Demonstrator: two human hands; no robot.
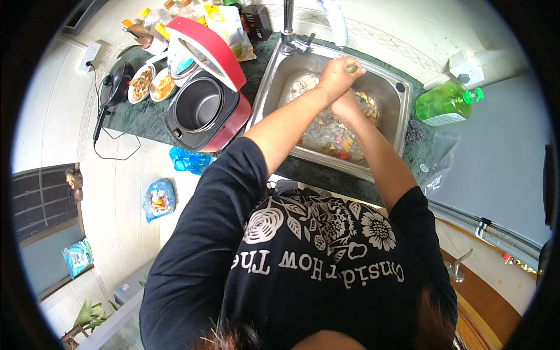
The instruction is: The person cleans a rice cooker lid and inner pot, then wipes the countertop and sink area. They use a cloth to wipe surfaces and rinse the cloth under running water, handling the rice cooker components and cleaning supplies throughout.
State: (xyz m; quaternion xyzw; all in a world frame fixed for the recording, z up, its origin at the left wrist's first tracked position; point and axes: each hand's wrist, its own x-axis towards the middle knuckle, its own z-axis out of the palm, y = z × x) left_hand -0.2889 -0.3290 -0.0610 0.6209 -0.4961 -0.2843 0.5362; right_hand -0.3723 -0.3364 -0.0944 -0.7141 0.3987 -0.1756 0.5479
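Over the steel sink (400,131), my left hand (337,78) is closed on a small green piece (352,68), which shows between its fingers. My right hand (345,106) is just below it and nearer to me; the left hand partly covers it, so its fingers and any hold are hidden. Cloudy water stands in the basin around several food scraps (369,107), with a pink and yellow piece (342,142) near the front. Behind my hands is the faucet (288,43), and a white spout (339,30) hangs above the sink's back edge.
Left of the sink stands a red rice cooker (225,124), lid raised. Beyond it are two bowls of food (141,83), (164,85) and a black pan (114,85). A green pump bottle (442,105) is at the right. A blue bag (159,199) of scraps lies lower left.
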